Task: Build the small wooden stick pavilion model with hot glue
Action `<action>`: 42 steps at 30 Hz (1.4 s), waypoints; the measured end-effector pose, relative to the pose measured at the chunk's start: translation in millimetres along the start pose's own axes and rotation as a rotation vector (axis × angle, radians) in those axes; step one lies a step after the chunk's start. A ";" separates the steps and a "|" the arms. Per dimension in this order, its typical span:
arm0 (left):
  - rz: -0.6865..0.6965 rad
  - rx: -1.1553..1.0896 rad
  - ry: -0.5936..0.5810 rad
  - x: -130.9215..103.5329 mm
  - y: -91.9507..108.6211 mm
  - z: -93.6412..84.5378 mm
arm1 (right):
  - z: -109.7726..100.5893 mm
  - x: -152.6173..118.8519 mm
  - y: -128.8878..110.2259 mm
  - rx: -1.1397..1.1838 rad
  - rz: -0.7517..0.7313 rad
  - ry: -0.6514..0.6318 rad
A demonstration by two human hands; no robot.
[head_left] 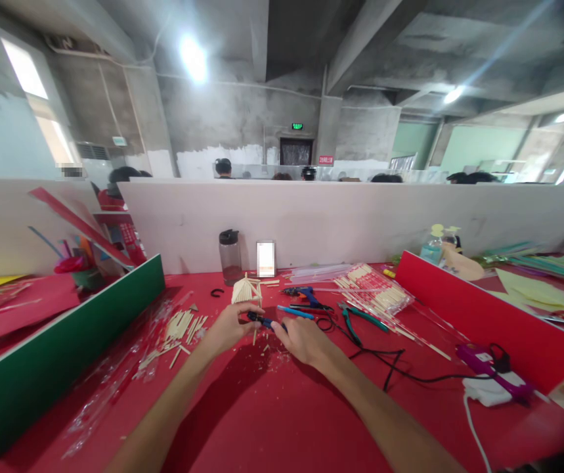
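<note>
We reach both forearms in from the near edge of the table [272, 427], hands meeting around its middle. Our right hand [303, 338] grips the blue handles of the cutter [260, 320], its head pointing left; our left hand [236, 323] curls by that head, though we cannot tell what its fingers grip. Just beyond them stands the stick model [246, 291], with the bottle [231, 257] behind it by the far edge, before the partition [193, 223]. Loose sticks [180, 326] lie toward the left edge, by the green board [75, 335]. Right of our hands we see the glue gun [306, 295], green pliers [349, 323] and a cable [424, 379] running toward the right edge.
</note>
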State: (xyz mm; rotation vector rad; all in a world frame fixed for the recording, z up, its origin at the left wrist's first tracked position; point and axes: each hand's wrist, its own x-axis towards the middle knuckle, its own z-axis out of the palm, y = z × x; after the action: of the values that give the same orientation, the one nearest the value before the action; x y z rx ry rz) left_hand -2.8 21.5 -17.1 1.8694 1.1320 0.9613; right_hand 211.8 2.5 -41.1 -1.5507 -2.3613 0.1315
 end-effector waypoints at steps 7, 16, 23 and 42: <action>-0.016 -0.012 0.005 1.0 -2.5 0.7 | -0.9 0.1 -1.2 -0.007 0.002 0.013; -0.042 -0.008 0.011 1.0 -4.5 1.5 | -1.7 0.7 -5.0 -0.008 0.014 -0.027; -0.065 -0.042 0.006 -0.2 2.9 2.1 | 1.1 3.6 -1.4 -0.033 0.010 0.005; -0.031 0.290 0.032 -4.9 -2.6 -13.6 | -6.6 -12.7 6.4 -0.118 0.118 -0.107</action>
State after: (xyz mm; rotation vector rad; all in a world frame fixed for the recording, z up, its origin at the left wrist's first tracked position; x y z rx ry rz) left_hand -17.2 20.7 -14.3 2.0627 1.3762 0.8476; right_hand 224.0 -7.0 -39.0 -1.7805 -2.3968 0.1051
